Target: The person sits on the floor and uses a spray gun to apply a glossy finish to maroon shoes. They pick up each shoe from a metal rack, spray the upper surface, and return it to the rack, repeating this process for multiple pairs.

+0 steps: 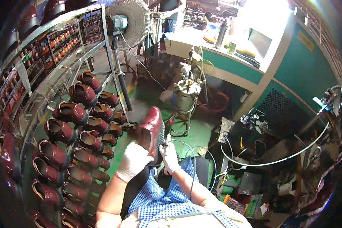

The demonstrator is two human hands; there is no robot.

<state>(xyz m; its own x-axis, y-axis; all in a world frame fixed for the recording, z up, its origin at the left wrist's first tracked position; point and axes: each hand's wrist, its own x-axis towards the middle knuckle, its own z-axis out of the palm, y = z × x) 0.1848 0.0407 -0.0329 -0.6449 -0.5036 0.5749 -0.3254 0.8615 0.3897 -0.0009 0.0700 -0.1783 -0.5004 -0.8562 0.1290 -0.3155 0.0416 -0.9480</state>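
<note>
My left hand [133, 159], in a white glove, is closed around the heel end of a glossy dark red leather shoe [151, 124]. The shoe's toe points away from me, and its dark textured sole faces right. In my gloved right hand [170, 157] is a slim metal hand tool with a pale tip [168, 140], held upright close to the sole. Whether the tip touches the sole I cannot tell. A thin blue hose [192, 149] runs from beside the tool toward the right. Below both hands lies a blue-and-white checked apron [159, 203] over my lap.
A rack with several dark red shoes [57, 129] stands close on the left. Ahead are a large fan [135, 22] and a metal pressure tank [186, 97] with hoses. A bench with a green front [231, 66] runs behind. Cluttered equipment [254, 121] fills the right.
</note>
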